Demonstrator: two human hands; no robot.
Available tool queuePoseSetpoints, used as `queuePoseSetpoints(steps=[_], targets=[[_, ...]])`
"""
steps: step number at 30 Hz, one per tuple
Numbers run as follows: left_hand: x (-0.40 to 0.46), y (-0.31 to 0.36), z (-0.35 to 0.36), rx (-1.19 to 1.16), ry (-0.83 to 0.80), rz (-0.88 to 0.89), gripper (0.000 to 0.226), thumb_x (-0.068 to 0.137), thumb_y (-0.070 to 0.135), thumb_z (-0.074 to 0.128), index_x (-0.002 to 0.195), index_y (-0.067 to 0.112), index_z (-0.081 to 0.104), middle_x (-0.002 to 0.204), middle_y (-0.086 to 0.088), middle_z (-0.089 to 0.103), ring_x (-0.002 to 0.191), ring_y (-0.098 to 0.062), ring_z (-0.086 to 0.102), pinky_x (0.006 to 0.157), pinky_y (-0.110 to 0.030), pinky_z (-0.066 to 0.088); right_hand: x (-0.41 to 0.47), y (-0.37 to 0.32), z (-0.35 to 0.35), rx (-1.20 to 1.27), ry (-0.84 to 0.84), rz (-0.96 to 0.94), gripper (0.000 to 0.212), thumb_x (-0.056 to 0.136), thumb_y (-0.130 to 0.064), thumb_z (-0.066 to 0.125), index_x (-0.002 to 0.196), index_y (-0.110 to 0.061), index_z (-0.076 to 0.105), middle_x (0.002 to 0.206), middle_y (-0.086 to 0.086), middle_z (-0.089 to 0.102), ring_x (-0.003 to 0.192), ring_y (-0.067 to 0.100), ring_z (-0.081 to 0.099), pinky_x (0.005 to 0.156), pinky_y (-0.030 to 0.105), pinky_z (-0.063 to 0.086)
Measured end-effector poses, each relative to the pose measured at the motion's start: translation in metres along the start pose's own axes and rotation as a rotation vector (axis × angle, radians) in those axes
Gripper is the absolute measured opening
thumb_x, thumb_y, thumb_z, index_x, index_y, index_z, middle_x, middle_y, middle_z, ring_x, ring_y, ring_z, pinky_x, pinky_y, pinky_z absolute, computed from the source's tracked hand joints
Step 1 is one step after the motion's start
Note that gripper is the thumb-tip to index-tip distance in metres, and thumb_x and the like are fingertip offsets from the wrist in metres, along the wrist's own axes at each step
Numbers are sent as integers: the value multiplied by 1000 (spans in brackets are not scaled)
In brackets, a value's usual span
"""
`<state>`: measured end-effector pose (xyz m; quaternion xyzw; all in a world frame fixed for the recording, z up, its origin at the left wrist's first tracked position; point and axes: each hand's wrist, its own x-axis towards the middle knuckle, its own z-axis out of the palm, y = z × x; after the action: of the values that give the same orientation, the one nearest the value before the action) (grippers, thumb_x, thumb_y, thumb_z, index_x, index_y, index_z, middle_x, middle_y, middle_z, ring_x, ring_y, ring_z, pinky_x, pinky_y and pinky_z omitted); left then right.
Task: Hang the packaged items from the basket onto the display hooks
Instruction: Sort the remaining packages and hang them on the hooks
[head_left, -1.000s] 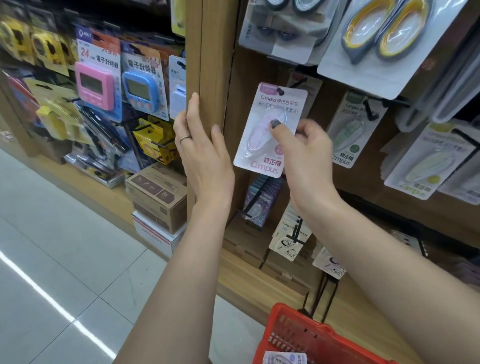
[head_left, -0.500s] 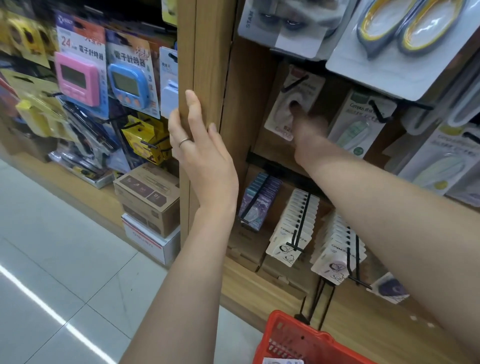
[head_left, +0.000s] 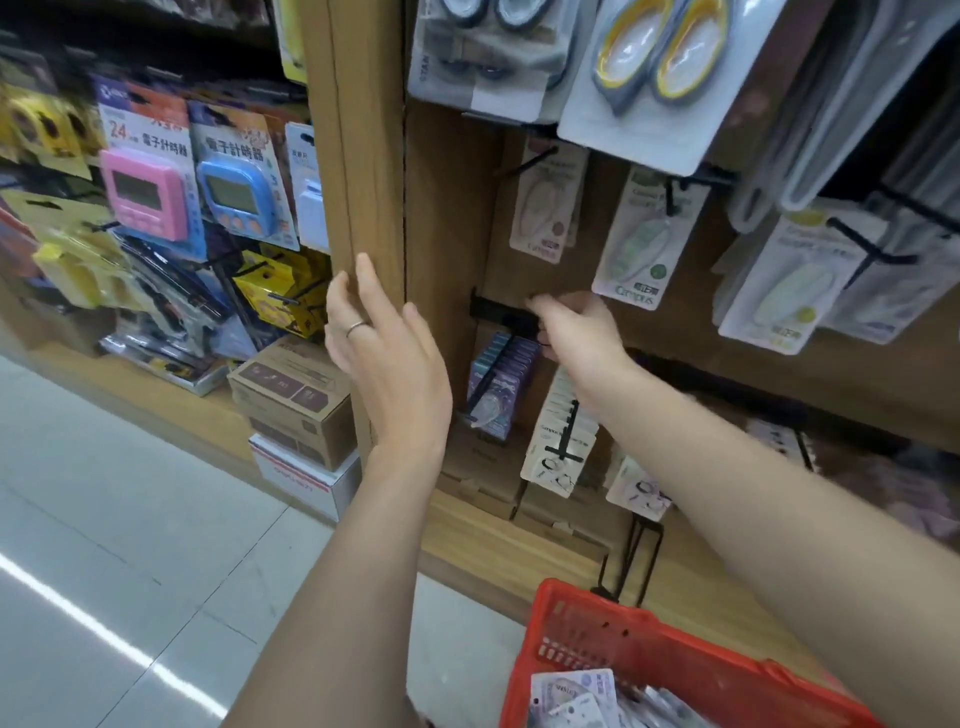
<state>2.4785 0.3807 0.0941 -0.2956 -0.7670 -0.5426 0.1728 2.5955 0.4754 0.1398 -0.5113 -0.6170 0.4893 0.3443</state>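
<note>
A pink correction-tape package hangs on a black display hook at the back of the wooden shelf bay. My right hand is below it, empty, fingers loosely curled and blurred. My left hand, with a ring, rests flat with straight fingers against the wooden upright post. The red basket is at the bottom right, holding several packaged items.
Green correction-tape packs and yellow ones hang to the right, scissors packs above. Lower hooks carry purple packs and white packs. Timers hang left of the post; cardboard boxes stand on the floor ledge.
My right hand carried the pink package up to the hook, left it hanging there, and has now dropped away empty. My left hand stayed on the post.
</note>
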Motion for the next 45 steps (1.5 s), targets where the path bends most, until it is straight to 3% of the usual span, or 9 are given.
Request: queuePoseSetpoints(steps=[5,11,15,20,26,29,32,37,45], targets=[[-64,25,-7,105,-248,261,40,104,15,56,143,8,52,139,-18,53,124,-34,55,104,-49,46,-104,57,-55,-44,98,-215,16,100,-19,64,115,-21,58,99,-8,62,84,-3,59,75,13,49],[-194,42,9,60,-832,704,15,104,22,53,110,10,60,104,-12,62,82,-41,65,60,-41,43,-187,180,-125,-71,316,-122,15,95,-1,60,101,-14,59,81,-6,57,65,-2,50,64,15,42],[-282,14,11,213,-1349,701,19,106,26,45,115,13,55,113,-10,63,98,-39,67,76,-49,56,-218,276,-159,-205,330,105,12,95,-2,60,102,-12,61,79,-7,59,68,1,54,65,18,42],[-354,-47,3,737,-1889,783,38,103,18,52,140,11,51,140,-16,57,129,-37,58,100,-44,49,-261,392,-174,-269,-128,576,16,96,-13,66,110,-16,58,91,5,64,84,25,62,79,38,53],[-362,-96,7,1115,-1827,1174,47,98,15,65,144,21,58,144,-12,61,138,-34,52,121,-44,35,-288,436,-152,-270,-419,767,47,87,-38,78,122,-21,53,100,-1,63,82,12,65,66,25,46],[-361,-99,7,1090,-1812,1214,43,99,13,62,141,22,60,139,-9,66,132,-32,59,117,-43,38,-291,445,-136,-224,-482,768,65,77,-41,83,132,-18,57,124,2,66,113,21,66,89,28,51],[-366,-102,5,1046,-1784,1188,52,98,4,59,147,16,50,138,-11,63,125,-36,62,106,-45,49,-288,449,-126,-170,-511,773,97,76,-45,83,156,-16,37,156,4,47,139,25,49,107,33,44],[-376,-113,4,1007,-1881,967,73,98,0,55,161,22,26,155,-10,45,129,-37,60,98,-50,55,-277,451,-114,-169,-445,769,85,84,-40,82,149,-12,35,147,6,45,130,25,50,90,31,42],[-382,-123,9,948,-1942,972,69,98,7,64,158,27,36,150,-8,49,134,-31,55,102,-46,53,-271,450,-81,-306,-406,646,69,75,-43,84,127,-26,44,138,9,37,116,28,48,87,34,44]])
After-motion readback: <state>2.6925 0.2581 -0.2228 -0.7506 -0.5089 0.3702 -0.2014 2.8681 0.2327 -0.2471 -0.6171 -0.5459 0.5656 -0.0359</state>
